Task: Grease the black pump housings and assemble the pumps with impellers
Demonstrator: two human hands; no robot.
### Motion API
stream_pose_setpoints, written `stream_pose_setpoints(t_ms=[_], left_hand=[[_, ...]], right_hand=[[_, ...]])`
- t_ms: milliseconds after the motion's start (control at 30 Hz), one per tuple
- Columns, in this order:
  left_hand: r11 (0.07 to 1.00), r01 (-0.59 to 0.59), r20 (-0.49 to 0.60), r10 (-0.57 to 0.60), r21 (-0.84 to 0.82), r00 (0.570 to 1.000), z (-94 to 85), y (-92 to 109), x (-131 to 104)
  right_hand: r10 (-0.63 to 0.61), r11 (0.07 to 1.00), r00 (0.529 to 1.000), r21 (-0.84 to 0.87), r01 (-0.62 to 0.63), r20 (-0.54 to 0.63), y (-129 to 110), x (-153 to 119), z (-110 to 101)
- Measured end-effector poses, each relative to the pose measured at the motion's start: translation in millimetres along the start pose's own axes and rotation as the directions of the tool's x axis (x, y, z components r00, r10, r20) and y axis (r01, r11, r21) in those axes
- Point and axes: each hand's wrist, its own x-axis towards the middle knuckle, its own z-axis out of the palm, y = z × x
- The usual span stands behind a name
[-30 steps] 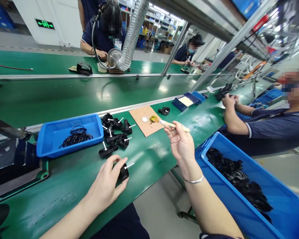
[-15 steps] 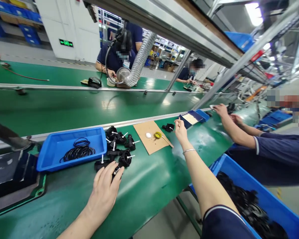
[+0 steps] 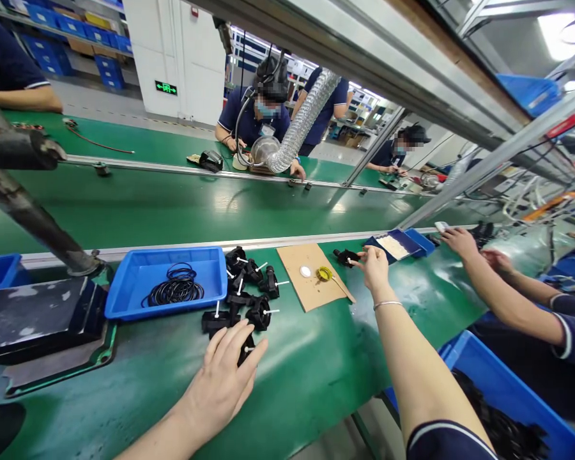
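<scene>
Left hand [image 3: 223, 374] is curled over a black part [image 3: 245, 343] on the green bench [image 3: 311, 383], right by the pile of similar pieces [image 3: 269, 282]; can't tell if it's actually gripping; right hand [image 3: 374, 271] has its fingertips bunched beside a lone black piece [image 3: 344, 257], can't tell if they're pinching anything; wooden stick [image 3: 344, 289] runs from the yellow pot [image 3: 324, 274] across some cardboard [image 3: 294, 257].

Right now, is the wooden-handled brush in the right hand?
No, the brush lies across the brown board, apart from the right hand.

A white-edged navy sleeve [image 3: 448, 442] and a slim silver bangle [image 3: 388, 304] dress the right arm [image 3: 412, 370].
</scene>
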Motion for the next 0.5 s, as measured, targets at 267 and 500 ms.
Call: stream_pose_setpoints(t_ms=[267,500], left_hand=[[0.986,-0.077,-0.052,0.07,-0.146,0.996,-12.2,0.0,-4.2],[0.643,0.184,0.14,-0.12,-0.743,0.983,-48.0,49.0,-0.3]], right_hand=[[-0.194,0.958,0.979,0.227,0.174,0.069,-77.2,-71.1,-20.1],[-0.121,0.926,0.881,0.372,-0.065,0.457,-124.9,-256.6,-25.2]])
